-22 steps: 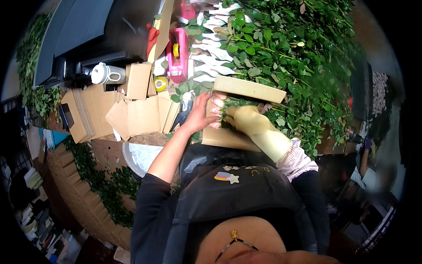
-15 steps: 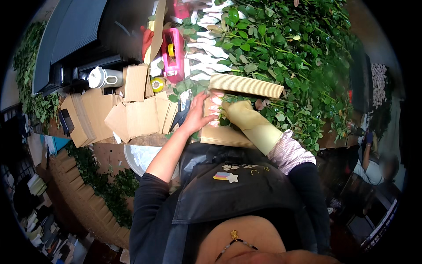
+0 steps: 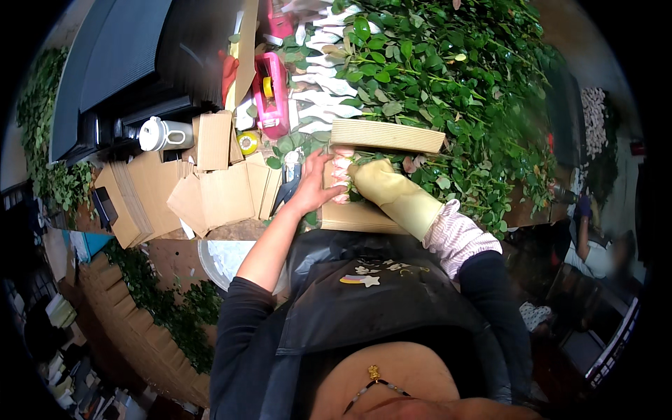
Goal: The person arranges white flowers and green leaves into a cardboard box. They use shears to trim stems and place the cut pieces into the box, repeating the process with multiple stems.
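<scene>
A short row of pale pink roses [image 3: 341,166] lies in a folded sheet of corrugated cardboard [image 3: 360,218], at its left end. My bare left hand [image 3: 315,183] rests along the blooms, its fingers stretched away from me and its thumb apart, touching them. Just right of the blooms, my right hand [image 3: 378,187] wears a pale yellow rubber glove; its fingers are bent and gathered at the roses, where the stems meet the heads. The glove hides the fingertips and most of the stems. Behind both hands the raised cardboard flap [image 3: 387,136] stands up.
Leafy rose stems [image 3: 441,77] heap the far right, with white-wrapped heads [image 3: 325,98] along their left side. A pink tape dispenser [image 3: 271,98], yellow tape roll [image 3: 248,143], cardboard pieces [image 3: 227,191] and white lidded mug [image 3: 165,134] stand left. Another person [image 3: 595,255] is at far right.
The whole view has shifted slightly. My gloved right hand sits a touch closer to the rose heads; my left hand stays against them in nearly the same pose.
</scene>
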Demonstrator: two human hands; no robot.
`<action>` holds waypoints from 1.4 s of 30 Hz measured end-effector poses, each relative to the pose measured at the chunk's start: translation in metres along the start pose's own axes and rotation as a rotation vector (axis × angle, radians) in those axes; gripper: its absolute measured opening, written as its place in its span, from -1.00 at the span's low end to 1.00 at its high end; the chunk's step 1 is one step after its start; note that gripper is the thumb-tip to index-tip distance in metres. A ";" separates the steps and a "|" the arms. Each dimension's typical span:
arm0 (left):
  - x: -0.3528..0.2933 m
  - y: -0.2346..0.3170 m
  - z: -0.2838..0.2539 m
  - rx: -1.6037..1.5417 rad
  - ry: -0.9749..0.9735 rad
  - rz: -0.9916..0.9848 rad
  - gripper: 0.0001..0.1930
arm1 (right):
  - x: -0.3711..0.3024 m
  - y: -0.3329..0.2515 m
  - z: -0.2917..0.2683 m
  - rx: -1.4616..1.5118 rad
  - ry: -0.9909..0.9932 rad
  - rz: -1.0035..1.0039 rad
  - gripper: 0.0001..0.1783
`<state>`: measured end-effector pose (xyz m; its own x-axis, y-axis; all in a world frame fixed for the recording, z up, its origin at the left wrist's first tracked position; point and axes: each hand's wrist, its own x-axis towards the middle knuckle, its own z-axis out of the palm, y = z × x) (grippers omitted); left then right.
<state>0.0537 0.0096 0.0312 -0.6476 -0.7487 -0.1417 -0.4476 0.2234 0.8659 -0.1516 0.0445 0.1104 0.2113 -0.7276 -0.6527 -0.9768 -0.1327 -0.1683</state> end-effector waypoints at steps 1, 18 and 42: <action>0.000 0.000 0.000 0.009 -0.002 -0.002 -0.05 | 0.000 0.000 0.000 -0.016 0.001 0.005 -0.63; 0.013 0.004 0.012 -0.040 0.188 -0.036 -0.25 | -0.029 0.001 -0.039 0.151 0.114 0.123 -0.62; 0.018 -0.001 0.018 -0.529 0.068 -0.085 -0.30 | -0.087 -0.061 -0.145 0.825 0.143 -0.154 -0.46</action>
<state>0.0315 0.0072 0.0195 -0.5734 -0.7931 -0.2053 -0.1133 -0.1714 0.9787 -0.1156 0.0181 0.2841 0.2786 -0.8272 -0.4879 -0.5870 0.2554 -0.7682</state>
